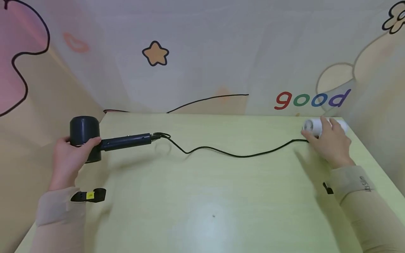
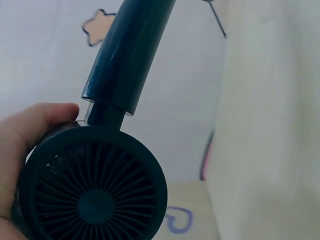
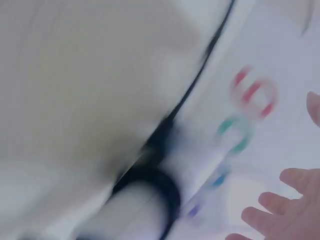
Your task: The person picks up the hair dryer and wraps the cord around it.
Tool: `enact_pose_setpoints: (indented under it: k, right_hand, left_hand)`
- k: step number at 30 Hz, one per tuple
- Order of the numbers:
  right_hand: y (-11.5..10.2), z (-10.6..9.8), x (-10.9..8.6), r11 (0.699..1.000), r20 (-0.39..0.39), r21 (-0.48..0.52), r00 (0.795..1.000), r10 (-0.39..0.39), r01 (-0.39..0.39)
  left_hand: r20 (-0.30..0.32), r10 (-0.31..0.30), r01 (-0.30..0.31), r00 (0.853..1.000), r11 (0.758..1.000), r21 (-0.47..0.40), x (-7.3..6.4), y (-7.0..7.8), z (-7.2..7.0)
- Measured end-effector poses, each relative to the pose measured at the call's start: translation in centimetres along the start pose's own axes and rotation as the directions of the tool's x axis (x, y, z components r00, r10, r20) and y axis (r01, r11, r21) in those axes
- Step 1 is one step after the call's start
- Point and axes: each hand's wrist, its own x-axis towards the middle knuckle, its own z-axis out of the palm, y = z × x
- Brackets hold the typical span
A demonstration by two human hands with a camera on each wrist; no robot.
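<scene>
My left hand grips a black hair dryer by its barrel, the thumb on top near the handle joint. Its handle points right, towards the middle of the table. In the left wrist view the round slatted grille faces the camera. A black cord runs from the handle end across to my right hand. That hand is over a white cylinder with a vented end, at the table's back right. The right wrist view shows its fingers spread, beside the blurred white cylinder and its black band.
The pale table reaches back to a printed wall sheet with a star and the word "good". Side walls stand close at the left and right. Black wrist straps sit on both sleeves.
</scene>
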Motion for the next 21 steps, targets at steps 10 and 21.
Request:
enact_pose_setpoints:
  k: [10, 21]
  right_hand:
    - [-13.5, 3.2, -4.4, 0.877, 0.055, 0.302, 0.911, -0.408, 0.374]
    - [-22.0, 5.7, -7.9, 0.643, -0.045, 0.639, 0.855, -0.516, 0.422]
  left_hand:
    - [-0.075, 0.058, -0.065, 0.995, 0.994, -0.089, -3.0, 4.0, 0.2]
    - [-0.101, 0.117, -0.137, 0.988, 0.964, -0.227, -5.3, 6.7, 3.4]
